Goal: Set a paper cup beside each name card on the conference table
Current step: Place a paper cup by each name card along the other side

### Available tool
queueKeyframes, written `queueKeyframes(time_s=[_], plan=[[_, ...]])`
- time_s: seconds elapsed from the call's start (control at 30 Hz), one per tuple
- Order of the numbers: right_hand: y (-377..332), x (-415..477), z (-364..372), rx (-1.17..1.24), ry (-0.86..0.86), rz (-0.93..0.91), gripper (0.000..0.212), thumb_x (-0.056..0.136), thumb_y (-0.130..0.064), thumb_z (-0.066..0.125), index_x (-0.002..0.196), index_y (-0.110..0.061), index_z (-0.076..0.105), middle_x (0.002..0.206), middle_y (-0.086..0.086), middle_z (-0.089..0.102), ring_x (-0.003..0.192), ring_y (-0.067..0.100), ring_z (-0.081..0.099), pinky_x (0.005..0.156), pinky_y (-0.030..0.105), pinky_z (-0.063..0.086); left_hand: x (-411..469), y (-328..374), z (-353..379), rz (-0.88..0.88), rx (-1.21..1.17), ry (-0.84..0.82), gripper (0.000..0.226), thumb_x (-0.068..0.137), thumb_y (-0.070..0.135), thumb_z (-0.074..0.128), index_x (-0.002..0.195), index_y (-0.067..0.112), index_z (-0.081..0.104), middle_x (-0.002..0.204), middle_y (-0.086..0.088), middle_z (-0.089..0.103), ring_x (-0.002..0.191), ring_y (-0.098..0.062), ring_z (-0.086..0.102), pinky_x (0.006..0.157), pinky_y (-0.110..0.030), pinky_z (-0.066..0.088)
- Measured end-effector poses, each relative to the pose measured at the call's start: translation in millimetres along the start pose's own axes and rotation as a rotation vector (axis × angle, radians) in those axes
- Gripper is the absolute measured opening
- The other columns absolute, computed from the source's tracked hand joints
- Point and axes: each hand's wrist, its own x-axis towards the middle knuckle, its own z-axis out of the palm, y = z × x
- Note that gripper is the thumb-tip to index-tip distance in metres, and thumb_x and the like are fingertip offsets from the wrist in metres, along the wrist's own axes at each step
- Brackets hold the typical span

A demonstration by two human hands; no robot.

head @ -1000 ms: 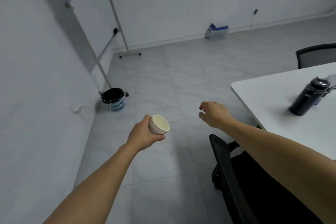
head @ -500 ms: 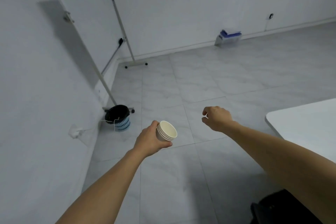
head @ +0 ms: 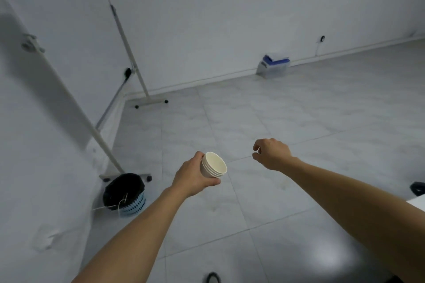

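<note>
Your left hand [head: 192,174] is gripping the cups [head: 212,165] (a nested stack, mouths tilted rightward) above the floor [head: 299,122], fingers clamped round them; your right hand [head: 271,154] is curling loosely, holding nothing.
</note>
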Motion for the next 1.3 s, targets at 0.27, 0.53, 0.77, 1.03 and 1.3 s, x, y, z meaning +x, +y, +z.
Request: queueKeyframes(time_s=[0.27,0.53,0.77,1.03,1.3], plan=[[37,120,-48,0.08,0.092,0.243,0.028,0.09,-0.037,0.057,0.113,-0.025,0.063,0.107,-0.003,0.069,0.098,0.023,0.063,0.076,0.031,0.049,207,41,-38,0.181,0.117,-0.173,0.068,0.056,0.05,0.085,0.108,0.029,0.047,0.105,0.006,0.063,0.096,-0.023,0.061,0.078,-0.047,0.058],[151,215,-59,0.104,0.109,0.491,0.027,0.09,-0.037,0.057,0.112,-0.023,0.064,0.107,-0.002,0.069,0.098,0.022,0.062,0.073,0.029,0.046,375,125,36,0.415,0.159,-0.352,0.065,0.061,0.044,0.086,0.11,0.026,0.047,0.1,0.009,0.06,0.094,-0.02,0.059,0.079,-0.038,0.053],[257,311,-104,0.148,0.185,0.636,0.027,0.089,-0.036,0.057,0.112,-0.024,0.064,0.109,-0.002,0.069,0.097,0.022,0.063,0.077,0.031,0.049,521,223,92,0.524,0.215,-0.434,0.066,0.06,0.044,0.086,0.111,0.026,0.048,0.103,0.007,0.061,0.1,-0.023,0.06,0.084,-0.04,0.053],[374,368,-151,0.155,0.237,0.842,0.027,0.088,-0.037,0.057,0.111,-0.026,0.065,0.109,-0.004,0.068,0.099,0.022,0.063,0.071,0.028,0.043,649,349,173,0.688,0.214,-0.601,0.068,0.059,0.045,0.085,0.114,0.028,0.048,0.104,0.006,0.062,0.097,-0.022,0.061,0.08,-0.043,0.057],[492,380,-194,0.207,0.313,1.118,0.026,0.087,-0.037,0.059,0.109,-0.026,0.066,0.105,-0.006,0.071,0.1,0.021,0.063,0.077,0.032,0.049,743,488,281,0.958,0.266,-0.79,0.068,0.061,0.043,0.085,0.116,0.027,0.048,0.107,0.005,0.063,0.1,-0.023,0.06,0.084,-0.043,0.054]])
